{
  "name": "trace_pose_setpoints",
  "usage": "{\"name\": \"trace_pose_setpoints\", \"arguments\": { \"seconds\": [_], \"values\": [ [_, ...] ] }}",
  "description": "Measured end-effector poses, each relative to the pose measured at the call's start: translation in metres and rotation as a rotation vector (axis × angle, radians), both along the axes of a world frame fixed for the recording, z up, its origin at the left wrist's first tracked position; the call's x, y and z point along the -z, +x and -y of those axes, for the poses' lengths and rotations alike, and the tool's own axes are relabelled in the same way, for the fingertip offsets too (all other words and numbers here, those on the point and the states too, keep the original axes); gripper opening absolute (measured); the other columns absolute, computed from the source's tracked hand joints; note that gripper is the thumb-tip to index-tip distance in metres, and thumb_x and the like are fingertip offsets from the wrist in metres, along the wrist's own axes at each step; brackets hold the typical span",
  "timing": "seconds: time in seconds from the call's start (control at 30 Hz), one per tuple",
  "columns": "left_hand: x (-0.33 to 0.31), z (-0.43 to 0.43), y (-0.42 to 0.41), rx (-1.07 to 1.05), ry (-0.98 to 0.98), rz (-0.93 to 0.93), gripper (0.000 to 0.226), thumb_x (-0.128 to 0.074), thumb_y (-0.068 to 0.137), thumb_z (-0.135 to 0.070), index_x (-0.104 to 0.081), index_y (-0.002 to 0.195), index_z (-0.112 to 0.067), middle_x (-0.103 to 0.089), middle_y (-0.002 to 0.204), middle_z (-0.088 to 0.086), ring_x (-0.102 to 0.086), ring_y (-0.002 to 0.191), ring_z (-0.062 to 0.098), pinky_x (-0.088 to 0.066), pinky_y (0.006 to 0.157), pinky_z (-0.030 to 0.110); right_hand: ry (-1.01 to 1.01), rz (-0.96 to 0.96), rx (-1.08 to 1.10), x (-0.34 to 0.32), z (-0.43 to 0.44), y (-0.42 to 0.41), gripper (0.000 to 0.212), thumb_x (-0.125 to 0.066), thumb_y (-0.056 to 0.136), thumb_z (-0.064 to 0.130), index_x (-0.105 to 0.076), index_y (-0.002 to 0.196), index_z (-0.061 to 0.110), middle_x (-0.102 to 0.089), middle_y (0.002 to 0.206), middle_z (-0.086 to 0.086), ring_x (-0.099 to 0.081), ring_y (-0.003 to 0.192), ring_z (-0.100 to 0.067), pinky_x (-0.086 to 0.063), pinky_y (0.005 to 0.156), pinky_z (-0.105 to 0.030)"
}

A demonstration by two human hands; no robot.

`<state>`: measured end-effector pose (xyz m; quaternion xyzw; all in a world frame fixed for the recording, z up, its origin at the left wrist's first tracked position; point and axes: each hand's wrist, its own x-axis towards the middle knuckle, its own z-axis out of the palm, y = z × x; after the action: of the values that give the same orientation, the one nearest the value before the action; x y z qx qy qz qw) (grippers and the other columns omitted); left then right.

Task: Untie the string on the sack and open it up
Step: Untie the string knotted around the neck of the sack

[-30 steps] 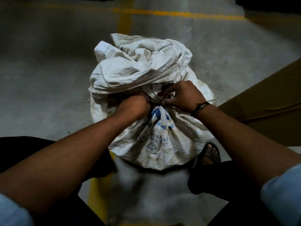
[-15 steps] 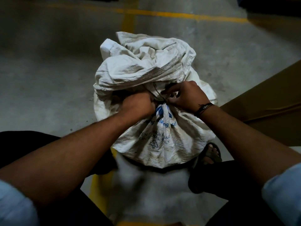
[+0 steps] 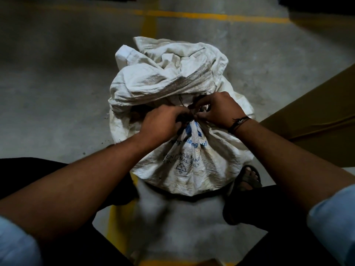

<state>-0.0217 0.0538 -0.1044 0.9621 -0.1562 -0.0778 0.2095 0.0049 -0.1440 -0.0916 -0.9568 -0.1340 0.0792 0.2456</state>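
A white woven sack (image 3: pixel 192 162) with blue and grey print stands on the floor in front of me, its neck gathered and its loose top flopped away from me. A thin dark string (image 3: pixel 180 101) is wound round the neck, with a loose end showing above my fingers. My left hand (image 3: pixel 163 122) has its fingers curled at the left side of the neck, pinching the string at the knot. My right hand (image 3: pixel 219 109), with a dark wristband, pinches the string from the right. The knot itself is hidden between my fingertips.
The sack sits on a grey concrete floor (image 3: pixel 57 83) with yellow painted lines (image 3: pixel 211 16). A brown cardboard sheet (image 3: pixel 317 112) lies to the right. A sandalled foot (image 3: pixel 248 178) stands beside the sack's lower right; my dark trouser legs flank it.
Both hands have closed in on the knot; my right-hand fingers have curled in tighter over the string. The sack has stayed in place.
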Motion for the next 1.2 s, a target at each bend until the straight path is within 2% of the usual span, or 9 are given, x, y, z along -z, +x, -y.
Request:
{"name": "trace_pose_setpoints", "arguments": {
  "seconds": [0.1, 0.2, 0.3, 0.47, 0.6, 0.73, 0.9, 1.1, 1.2],
  "values": [
    [0.0, 0.0, 0.003, -0.022, -0.013, -0.004, 0.048, -0.061, 0.077, -0.023, -0.061, 0.118, -0.049, -0.072, 0.11, -0.017, -0.068, 0.102, 0.011, -0.056, 0.078, 0.032, 0.006, 0.005, -0.008, 0.002, 0.0, -0.001, 0.026, -0.079, 0.073, 0.033, -0.078, 0.099, 0.036, -0.076, 0.093, 0.005, -0.066, 0.076, -0.014, -0.048, 0.067, -0.025],
    [-0.002, 0.001, 0.004, -0.079, -0.066, -0.073, 0.043, -0.064, 0.077, -0.025, -0.066, 0.11, -0.053, -0.072, 0.106, -0.023, -0.067, 0.095, 0.002, -0.051, 0.073, 0.023, 0.02, 0.012, -0.004, 0.004, -0.001, -0.001, 0.026, -0.079, 0.074, 0.033, -0.077, 0.1, 0.037, -0.076, 0.093, 0.006, -0.066, 0.075, -0.013, -0.053, 0.069, -0.028],
    [-0.004, 0.003, 0.004, -0.122, -0.098, -0.124, 0.038, -0.066, 0.079, -0.027, -0.068, 0.105, -0.054, -0.073, 0.099, -0.023, -0.067, 0.088, 0.001, -0.043, 0.068, 0.019, 0.021, 0.028, -0.002, 0.006, -0.001, -0.002, 0.025, -0.078, 0.075, 0.035, -0.077, 0.1, 0.037, -0.076, 0.094, 0.006, -0.067, 0.076, -0.014, -0.053, 0.07, -0.029],
    [-0.008, 0.006, 0.006, -0.153, -0.101, -0.163, 0.037, -0.064, 0.077, -0.022, -0.072, 0.101, -0.049, -0.073, 0.096, -0.021, -0.068, 0.09, 0.006, -0.038, 0.069, 0.018, 0.034, 0.011, 0.031, 0.01, 0.0, -0.004, 0.028, -0.075, 0.073, 0.034, -0.076, 0.101, 0.039, -0.076, 0.092, 0.007, -0.067, 0.075, -0.012, -0.055, 0.07, -0.03],
    [-0.007, 0.005, 0.009, -0.184, -0.073, -0.218, 0.032, -0.066, 0.077, -0.025, -0.072, 0.096, -0.049, -0.07, 0.085, -0.022, -0.067, 0.085, 0.007, -0.039, 0.068, 0.019, 0.045, 0.049, 0.078, 0.014, -0.008, -0.009, 0.029, -0.069, 0.072, 0.03, -0.076, 0.099, 0.038, -0.076, 0.092, 0.01, -0.069, 0.081, -0.012, -0.057, 0.07, -0.032],
    [-0.006, 0.008, 0.013, -0.174, -0.047, -0.233, 0.023, -0.068, 0.079, -0.03, -0.073, 0.094, -0.047, -0.073, 0.097, -0.016, -0.068, 0.089, 0.013, -0.041, 0.069, 0.022, 0.033, 0.078, 0.118, 0.016, -0.01, -0.014, 0.029, -0.067, 0.07, 0.03, -0.076, 0.097, 0.036, -0.074, 0.09, 0.009, -0.068, 0.081, -0.016, -0.055, 0.066, -0.032],
    [-0.007, 0.009, 0.011, -0.157, -0.081, -0.253, 0.018, -0.07, 0.081, -0.032, -0.074, 0.093, -0.044, -0.071, 0.1, -0.02, -0.065, 0.088, 0.007, -0.039, 0.07, 0.02, 0.043, 0.101, 0.116, 0.02, -0.009, -0.014, 0.027, -0.065, 0.07, 0.034, -0.075, 0.095, 0.037, -0.074, 0.088, 0.009, -0.067, 0.077, -0.014, -0.055, 0.063, -0.032],
    [-0.003, 0.004, 0.015, -0.1, -0.13, -0.315, 0.015, -0.077, 0.074, -0.038, -0.073, 0.084, -0.048, -0.073, 0.096, -0.02, -0.068, 0.088, 0.006, -0.055, 0.08, 0.028, 0.073, 0.118, 0.058, 0.022, -0.006, -0.011, 0.027, -0.066, 0.07, 0.029, -0.076, 0.095, 0.033, -0.074, 0.094, 0.009, -0.066, 0.078, -0.011, -0.054, 0.067, -0.03],
    [-0.009, 0.002, 0.015, -0.039, -0.092, -0.275, 0.009, -0.07, 0.079, -0.042, -0.072, 0.088, -0.043, -0.073, 0.09, -0.016, -0.068, 0.083, 0.008, -0.053, 0.072, 0.026, 0.111, 0.101, 0.008, 0.018, 0.0, -0.009, 0.03, -0.07, 0.072, 0.025, -0.077, 0.1, 0.032, -0.071, 0.101, 0.008, -0.056, 0.074, -0.005, -0.048, 0.07, -0.024]
  ]
}}
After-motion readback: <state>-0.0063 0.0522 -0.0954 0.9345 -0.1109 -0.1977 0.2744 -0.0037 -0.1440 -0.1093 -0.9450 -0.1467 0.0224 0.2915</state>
